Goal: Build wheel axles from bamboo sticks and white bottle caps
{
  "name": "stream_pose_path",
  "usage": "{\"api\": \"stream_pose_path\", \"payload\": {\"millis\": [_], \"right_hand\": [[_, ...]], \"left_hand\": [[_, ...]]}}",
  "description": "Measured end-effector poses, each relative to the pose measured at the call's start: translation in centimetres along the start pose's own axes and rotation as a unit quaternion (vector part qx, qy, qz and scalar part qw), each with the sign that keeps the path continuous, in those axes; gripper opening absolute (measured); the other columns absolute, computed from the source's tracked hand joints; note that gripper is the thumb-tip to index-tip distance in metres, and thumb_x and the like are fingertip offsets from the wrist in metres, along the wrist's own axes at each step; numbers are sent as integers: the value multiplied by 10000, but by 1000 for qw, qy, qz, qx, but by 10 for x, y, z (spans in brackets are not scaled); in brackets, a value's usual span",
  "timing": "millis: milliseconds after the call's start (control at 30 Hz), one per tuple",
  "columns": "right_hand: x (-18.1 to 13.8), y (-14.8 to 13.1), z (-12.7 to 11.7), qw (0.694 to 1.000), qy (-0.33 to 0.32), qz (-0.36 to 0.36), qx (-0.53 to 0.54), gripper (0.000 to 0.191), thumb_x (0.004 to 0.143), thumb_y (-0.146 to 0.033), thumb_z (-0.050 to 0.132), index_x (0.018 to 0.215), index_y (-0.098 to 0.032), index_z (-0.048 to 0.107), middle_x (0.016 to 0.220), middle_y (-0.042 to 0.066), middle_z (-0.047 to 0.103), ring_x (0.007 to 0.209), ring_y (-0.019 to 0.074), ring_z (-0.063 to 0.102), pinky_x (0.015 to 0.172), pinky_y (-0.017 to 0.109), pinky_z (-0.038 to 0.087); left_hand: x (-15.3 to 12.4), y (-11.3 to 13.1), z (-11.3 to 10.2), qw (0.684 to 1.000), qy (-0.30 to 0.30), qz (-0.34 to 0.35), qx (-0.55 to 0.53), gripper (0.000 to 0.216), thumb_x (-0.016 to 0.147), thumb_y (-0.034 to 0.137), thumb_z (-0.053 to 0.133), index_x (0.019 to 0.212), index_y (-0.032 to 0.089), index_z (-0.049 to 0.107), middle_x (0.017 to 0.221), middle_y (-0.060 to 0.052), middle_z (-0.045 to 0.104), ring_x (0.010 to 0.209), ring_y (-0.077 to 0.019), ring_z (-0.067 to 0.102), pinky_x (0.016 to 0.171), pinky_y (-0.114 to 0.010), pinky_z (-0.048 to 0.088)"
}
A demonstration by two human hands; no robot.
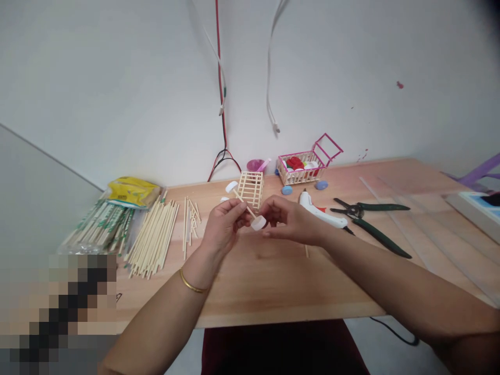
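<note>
My left hand [223,224] and my right hand [289,219] meet above the middle of the wooden table [273,281]. Together they pinch a thin wooden stick with a white bottle cap on each end [245,205]. One cap [232,186] points up and away, the other cap [258,223] sits between my fingertips. The left fingers are closed round the stick's middle, and the right fingers are closed at the near cap. A small stick-built frame [252,188] stands just behind my hands.
Loose wooden sticks [154,237] and a bagged bundle [103,224] lie at left. A white glue gun [322,213] and dark pliers [369,221] lie at right. A pink-edged stick cart with caps [307,164] stands by the wall, cables [222,104] hanging above it.
</note>
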State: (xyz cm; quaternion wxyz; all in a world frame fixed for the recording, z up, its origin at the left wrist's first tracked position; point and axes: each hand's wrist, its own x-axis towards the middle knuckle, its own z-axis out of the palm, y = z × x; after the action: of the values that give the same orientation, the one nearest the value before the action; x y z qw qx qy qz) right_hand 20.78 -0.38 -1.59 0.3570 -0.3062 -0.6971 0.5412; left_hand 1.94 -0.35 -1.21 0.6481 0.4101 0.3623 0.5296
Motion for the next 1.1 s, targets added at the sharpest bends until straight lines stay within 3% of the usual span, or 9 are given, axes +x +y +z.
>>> {"api": "stream_pose_path", "payload": {"millis": [233,533,967,1100], "right_hand": [[-4,1,13,998,40,-21,-45,306,772,-354,692,970,-210,509,871,22,620,755,140,585,690,300,486],[0,6,15,996,79,35,-27,283,769,-390,686,913,-208,525,815,26,646,731,155,621,638,298,496],[2,8,15,994,78,77,27,309,763,-408,694,894,-180,533,764,30,681,717,158,666,653,304,526],[3,13,14,995,56,64,43,319,751,-373,713,931,-183,531,829,33,680,773,152,660,697,305,527]], "left_hand": [[-1,0,1,999,12,23,26,205,693,284,732,723,124,607,608,0,632,545,-85,569,572,-211,447],[-3,-2,1,997,1,55,54,191,726,301,710,732,132,621,633,-10,647,575,-94,583,616,-233,476],[-3,-4,-1,995,1,59,74,187,742,310,692,721,143,613,645,-13,651,603,-107,591,642,-250,489],[-2,-2,-1,989,-1,81,123,187,764,316,673,716,147,610,640,-9,644,599,-102,577,636,-238,471]]}}
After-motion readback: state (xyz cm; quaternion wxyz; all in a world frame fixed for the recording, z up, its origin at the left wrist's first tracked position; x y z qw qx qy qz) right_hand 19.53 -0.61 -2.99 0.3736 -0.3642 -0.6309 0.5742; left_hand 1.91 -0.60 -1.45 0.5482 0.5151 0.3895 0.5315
